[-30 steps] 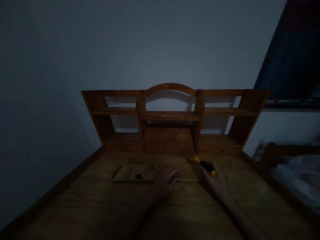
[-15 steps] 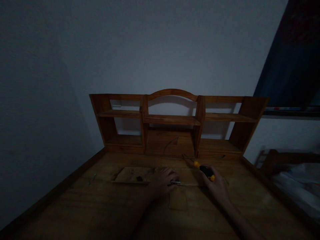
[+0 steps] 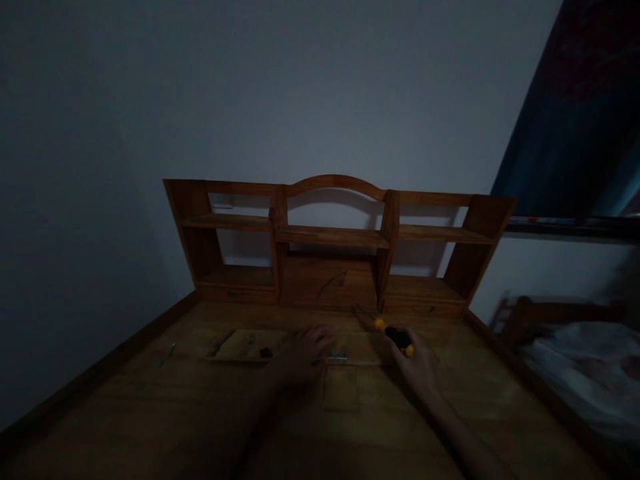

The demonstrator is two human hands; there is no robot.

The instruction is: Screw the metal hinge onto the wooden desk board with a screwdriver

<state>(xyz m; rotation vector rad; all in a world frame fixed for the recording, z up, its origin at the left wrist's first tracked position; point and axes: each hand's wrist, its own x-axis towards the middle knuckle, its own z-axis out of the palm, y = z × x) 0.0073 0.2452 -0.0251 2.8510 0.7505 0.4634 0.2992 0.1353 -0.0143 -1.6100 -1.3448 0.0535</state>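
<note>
My right hand point(image 3: 416, 360) is closed around the yellow and black handle of a screwdriver point(image 3: 395, 335); its thin shaft points up and left, over the desk top. My left hand point(image 3: 303, 353) lies on a long, pale wooden board point(image 3: 240, 343), its fingers stretched out over the surface. Just right of those fingertips, a small shiny metal piece point(image 3: 338, 357), perhaps a hinge, sits at the board's near edge. A dark spot or small dark object point(image 3: 266, 352) shows on the board left of my hand. The dim light hides finer detail.
A wooden shelf unit point(image 3: 333, 235) with several compartments stands at the back of the wooden desk top point(image 3: 400, 427). A small thin metal item point(image 3: 170, 352) lies at the left. Raised side edges border the desk. Beyond the right edge is pale bagged or covered material point(image 3: 590, 367).
The view has turned slightly right. My left hand has slid left, uncovering the metal piece that its fingers partly covered. My right hand still holds the screwdriver, with little change.
</note>
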